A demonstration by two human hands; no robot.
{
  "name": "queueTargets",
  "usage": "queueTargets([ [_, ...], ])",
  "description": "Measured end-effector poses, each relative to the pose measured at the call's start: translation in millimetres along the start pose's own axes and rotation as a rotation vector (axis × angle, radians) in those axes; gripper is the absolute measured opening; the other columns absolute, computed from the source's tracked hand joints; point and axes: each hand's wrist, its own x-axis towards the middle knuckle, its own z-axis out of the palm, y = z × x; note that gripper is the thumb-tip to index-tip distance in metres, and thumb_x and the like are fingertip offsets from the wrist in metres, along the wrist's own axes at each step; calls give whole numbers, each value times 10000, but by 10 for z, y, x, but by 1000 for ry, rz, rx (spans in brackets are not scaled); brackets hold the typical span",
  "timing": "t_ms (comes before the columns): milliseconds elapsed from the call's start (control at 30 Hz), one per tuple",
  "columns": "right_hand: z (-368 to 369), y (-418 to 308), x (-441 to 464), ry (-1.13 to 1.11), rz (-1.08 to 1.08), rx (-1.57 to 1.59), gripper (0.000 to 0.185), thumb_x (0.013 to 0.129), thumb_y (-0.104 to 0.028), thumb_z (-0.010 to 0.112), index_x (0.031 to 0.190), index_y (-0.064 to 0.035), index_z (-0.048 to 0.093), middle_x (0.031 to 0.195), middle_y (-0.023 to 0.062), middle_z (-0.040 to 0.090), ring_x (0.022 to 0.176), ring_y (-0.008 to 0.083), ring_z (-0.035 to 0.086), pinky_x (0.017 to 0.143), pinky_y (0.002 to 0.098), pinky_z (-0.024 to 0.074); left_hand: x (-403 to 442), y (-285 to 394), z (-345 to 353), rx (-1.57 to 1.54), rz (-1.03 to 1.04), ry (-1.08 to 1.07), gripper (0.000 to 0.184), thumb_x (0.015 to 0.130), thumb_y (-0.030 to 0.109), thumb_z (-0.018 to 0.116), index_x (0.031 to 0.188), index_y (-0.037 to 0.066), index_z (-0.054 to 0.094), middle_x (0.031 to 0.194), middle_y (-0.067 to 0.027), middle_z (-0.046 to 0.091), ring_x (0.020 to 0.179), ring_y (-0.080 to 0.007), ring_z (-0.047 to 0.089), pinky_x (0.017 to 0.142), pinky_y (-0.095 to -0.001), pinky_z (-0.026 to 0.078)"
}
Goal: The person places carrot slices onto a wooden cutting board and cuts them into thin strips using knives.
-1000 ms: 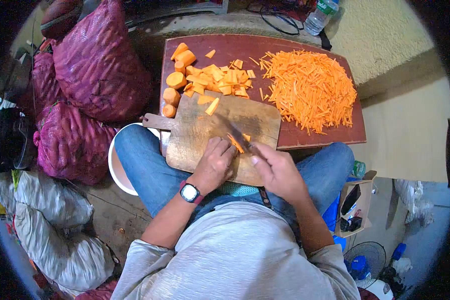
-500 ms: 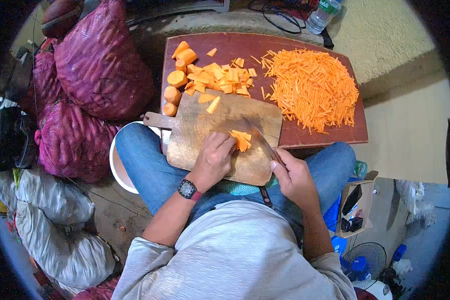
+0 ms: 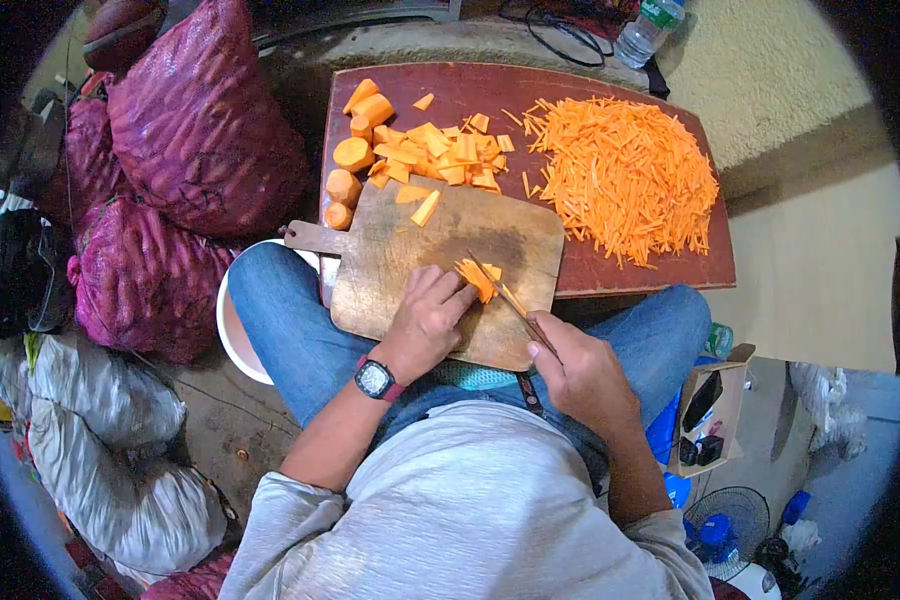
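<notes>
A wooden cutting board (image 3: 380, 270) rests across my lap and the edge of a red board (image 3: 650, 282). My left hand (image 3: 431, 318) presses its fingertips on a small stack of orange slices (image 3: 480, 282). Closed round the handle of a knife (image 3: 508, 296), my right hand (image 3: 582, 368) holds the blade at the right side of that stack. Two loose slices (image 3: 425, 209) lie near the board's upper edge. Behind are flat orange pieces (image 3: 435, 152) and thick round chunks (image 3: 353, 154). A large heap of thin orange strips (image 3: 625, 180) lies at the right.
Purple mesh sacks (image 3: 205, 130) stand at the left, above white sacks (image 3: 120, 470). A white basin (image 3: 238, 340) is beside my left knee. A plastic bottle (image 3: 648, 32) is at the top right. A cardboard box (image 3: 732, 410) and a fan (image 3: 735, 515) are at lower right.
The knife and my right hand moved right, away from the slices, then back left against them. My left fingers stayed near the stack, shifting slightly.
</notes>
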Motion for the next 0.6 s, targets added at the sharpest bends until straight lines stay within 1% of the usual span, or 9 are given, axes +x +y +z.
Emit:
queueTargets([
  [67,-6,-26,18,-15,71,36,321,1039,-110,688,1327,28,651,1128,280,750,1044,483,737,876,511,599,-4,-2,4,17,-1,-7,474,699,-8,758,1173,8,737,1062,-111,641,1050,-339,601,959,-471,474],
  [133,-13,-14,12,-37,63,18,320,1043,-116,682,1328,24,647,1132,280,747,1046,484,734,875,516,596,6,1,25,20,34,-4,501,695,5,768,1195,8,728,1091,-117,642,1073,-340,597,976,-465,472],
  [300,-24,15,20,-80,60,12,316,1059,-141,650,1335,12,637,1139,280,738,1055,484,725,871,528,588,21,8,9,34,40,-31,509,711,33,771,1215,-4,717,1109,-119,639,1092,-341,591,1005,-466,462],
  [367,-73,-44,46,-124,104,8,308,1068,-162,630,1328,3,639,1143,285,734,1066,484,723,875,535,584,21,12,-7,40,36,-39,513,716,46,773,1223,-8,715,1111,-119,639,1094,-339,591,1012,-465,458],
  [500,-69,-62,110,-151,110,18,296,1074,-175,615,1309,2,640,1110,299,732,1050,508,713,870,552,579,27,14,9,111,69,-68,438,785,86,738,1211,-20,734,1106,-115,648,1090,-316,595,1013,-460,453],
  [533,-3,-12,128,-128,88,40,291,1073,-175,618,1301,5,636,1085,304,730,1033,520,709,858,563,576,23,8,14,156,83,-95,411,811,98,722,1204,-24,741,1105,-114,652,1089,-308,596,1012,-459,453],
  [600,60,26,147,-103,71,60,287,1072,-176,620,1293,7,632,1061,308,729,1016,531,705,845,573,573,15,19,9,151,82,-99,384,832,100,705,1192,-27,745,1101,-114,655,1083,-305,597,1010,-458,454],
])
